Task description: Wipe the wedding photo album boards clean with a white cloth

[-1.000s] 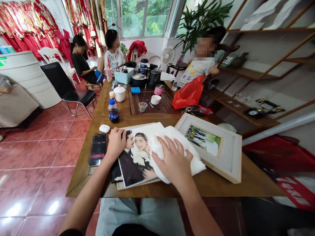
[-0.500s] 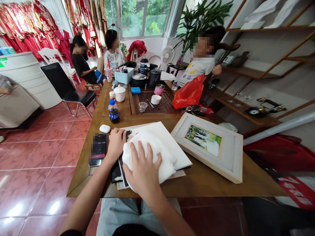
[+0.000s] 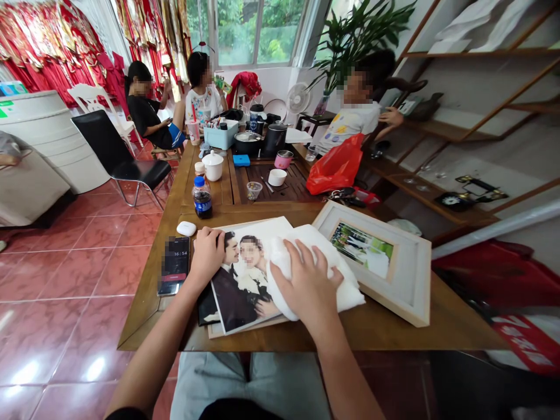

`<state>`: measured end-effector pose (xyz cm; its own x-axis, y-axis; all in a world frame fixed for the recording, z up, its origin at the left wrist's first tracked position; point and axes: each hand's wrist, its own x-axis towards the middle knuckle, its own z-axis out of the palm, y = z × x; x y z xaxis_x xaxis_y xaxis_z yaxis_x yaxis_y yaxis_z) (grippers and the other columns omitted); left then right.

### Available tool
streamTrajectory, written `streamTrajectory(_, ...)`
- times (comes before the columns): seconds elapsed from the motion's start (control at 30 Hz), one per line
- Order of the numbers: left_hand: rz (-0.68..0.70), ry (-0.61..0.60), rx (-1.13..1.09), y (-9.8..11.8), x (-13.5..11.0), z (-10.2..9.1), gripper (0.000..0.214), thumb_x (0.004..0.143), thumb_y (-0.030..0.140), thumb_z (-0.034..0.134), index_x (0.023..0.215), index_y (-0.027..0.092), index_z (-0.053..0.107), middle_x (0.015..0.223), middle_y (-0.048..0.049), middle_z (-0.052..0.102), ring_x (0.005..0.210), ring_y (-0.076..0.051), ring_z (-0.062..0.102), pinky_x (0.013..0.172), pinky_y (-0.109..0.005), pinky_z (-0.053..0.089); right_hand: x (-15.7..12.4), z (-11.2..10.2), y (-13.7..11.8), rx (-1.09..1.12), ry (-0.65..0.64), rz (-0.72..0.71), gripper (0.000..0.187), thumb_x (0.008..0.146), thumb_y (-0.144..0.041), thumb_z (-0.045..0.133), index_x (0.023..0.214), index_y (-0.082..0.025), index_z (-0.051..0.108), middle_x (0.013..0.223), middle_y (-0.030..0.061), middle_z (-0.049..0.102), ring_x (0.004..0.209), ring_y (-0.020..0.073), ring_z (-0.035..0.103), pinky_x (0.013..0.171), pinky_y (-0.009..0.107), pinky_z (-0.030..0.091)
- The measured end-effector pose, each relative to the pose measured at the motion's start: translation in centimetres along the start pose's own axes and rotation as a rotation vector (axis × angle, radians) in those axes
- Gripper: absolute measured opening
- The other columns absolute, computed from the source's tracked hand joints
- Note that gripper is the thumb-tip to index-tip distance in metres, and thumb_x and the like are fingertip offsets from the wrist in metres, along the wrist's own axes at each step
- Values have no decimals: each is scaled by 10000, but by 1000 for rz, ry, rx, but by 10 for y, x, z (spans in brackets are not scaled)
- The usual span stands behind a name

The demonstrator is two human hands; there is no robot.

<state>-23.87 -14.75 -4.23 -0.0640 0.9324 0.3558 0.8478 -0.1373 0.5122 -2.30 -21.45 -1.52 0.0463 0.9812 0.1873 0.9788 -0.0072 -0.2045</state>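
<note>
A large wedding photo print [image 3: 242, 291] lies on the wooden table in front of me, over other flat sheets. My left hand [image 3: 207, 256] is closed at its upper left edge, fingers bent; the thumb is hidden. Bunched under my right hand [image 3: 308, 280] is a thick white cloth [image 3: 343, 280], covering the print's right part. The right fingers are spread and slightly bent, pressing on the cloth from above. Right of the cloth, partly under its edge, sits a pale picture frame [image 3: 411, 286] with a small photo in it.
A phone [image 3: 174, 265], white earbud case [image 3: 186, 228] and blue-capped bottle [image 3: 202, 201] stand left. Behind are a white bowl [image 3: 277, 177], a plastic cup [image 3: 254, 190], a lidded pot [image 3: 213, 165] and a red bag [image 3: 336, 169]. Several people sit around the far end.
My right hand and the white cloth have slid right across the print, uncovering the two pictured faces and dark clothing. My left hand has stayed at the left edge.
</note>
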Motion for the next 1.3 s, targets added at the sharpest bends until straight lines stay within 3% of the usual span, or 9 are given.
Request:
streamTrajectory(0.2,16,16,11,-1,0,1,277,1025,268,450,1018,194,717,1007,-100,642,1017,-260,594,973,-423,489,-4,0,-17,-26,-16,-22,557,1004,-436,399,1506,-211,482,1587,148,443,1446,426,309,1040,724,307)
streamTrajectory(0.4,12,17,7,1,-1,0,254,1020,267,466,1006,207,712,993,-88,635,1005,-255,598,972,-430,494,-17,-1,-61,36,-20,-220,594,970,-441,461,1517,-210,473,1592,163,434,1439,438,311,1068,717,269)
streamTrajectory(0.5,7,1,-8,2,-1,-2,247,1022,272,473,1011,206,711,1001,-92,637,1021,-261,595,973,-439,488,-20,-1,-71,68,-37,-274,599,967,-458,463,1520,-228,470,1595,144,436,1439,430,314,1075,713,263)
streamTrajectory(0.67,7,-3,-8,2,-1,-2,254,1023,261,467,1024,190,711,1011,-98,641,1035,-261,596,987,-436,483,-11,1,-58,70,-18,-238,580,976,-446,457,1513,-227,477,1586,146,450,1431,411,329,1075,693,270)
streamTrajectory(0.97,5,-3,10,2,-1,-2,247,1017,243,477,1004,195,718,1005,-96,640,1026,-255,598,992,-422,484,25,-2,-17,12,-37,-14,560,1014,-459,384,1503,-200,469,1580,151,449,1439,394,314,1053,702,309)
streamTrajectory(1.13,0,-10,29,3,-1,-2,247,1016,243,481,1016,172,718,1024,-104,644,1027,-260,594,986,-430,485,25,-3,-30,-20,-77,-11,580,1011,-458,412,1528,-196,436,1606,160,406,1448,425,294,1048,725,315)
streamTrajectory(1.3,4,5,31,4,-1,-3,247,1015,241,479,1007,188,721,997,-91,643,1008,-252,597,969,-419,491,18,4,-60,24,-38,-154,580,993,-451,448,1514,-195,459,1597,169,420,1447,447,288,1041,750,304)
